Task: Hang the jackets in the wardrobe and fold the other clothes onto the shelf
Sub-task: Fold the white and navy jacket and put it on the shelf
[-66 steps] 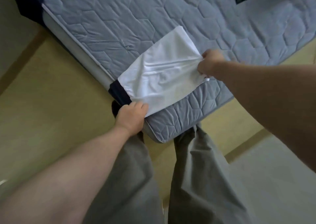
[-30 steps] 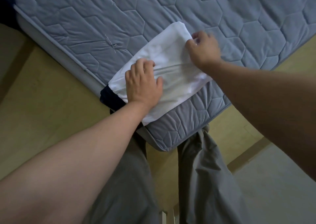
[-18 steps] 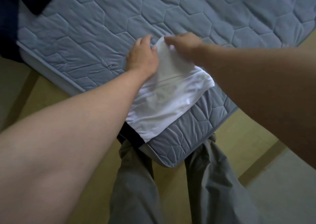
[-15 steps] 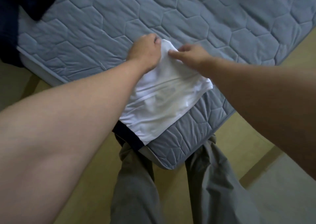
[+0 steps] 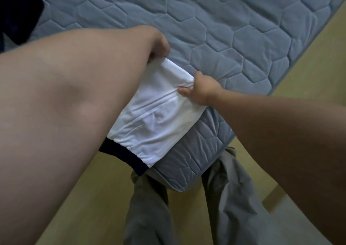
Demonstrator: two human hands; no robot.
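Seen from the head camera, looking down, a white folded garment (image 5: 155, 121) with a dark navy band along its near edge lay on the near corner of a grey-blue quilted mattress (image 5: 224, 29) stitched in hexagons. The navy band hung just over the mattress edge.

Half a second before, both hands had been close together at the garment's far corner. Since then the right hand (image 5: 201, 89) had moved apart from the left and come nearer along the garment's right edge. Its grip was clamped on that edge, thumb on top and fingers tucked beneath, and the cloth was drawn into creases running toward the pinch. The left hand (image 5: 159, 44) had stayed at the far corner, its fingers curled down and its grip closed on the cloth there. The left forearm now crossed much more of the view and hid the garment's left side. The garment itself had kept its place on the mattress corner.

A dark navy cloth (image 5: 16, 12) lay on the mattress at the upper left, well apart from the white garment and partly cut off by the frame. Below the mattress corner stood the person's legs in loose grey trousers (image 5: 234, 198), on a tan floor (image 5: 93, 198).
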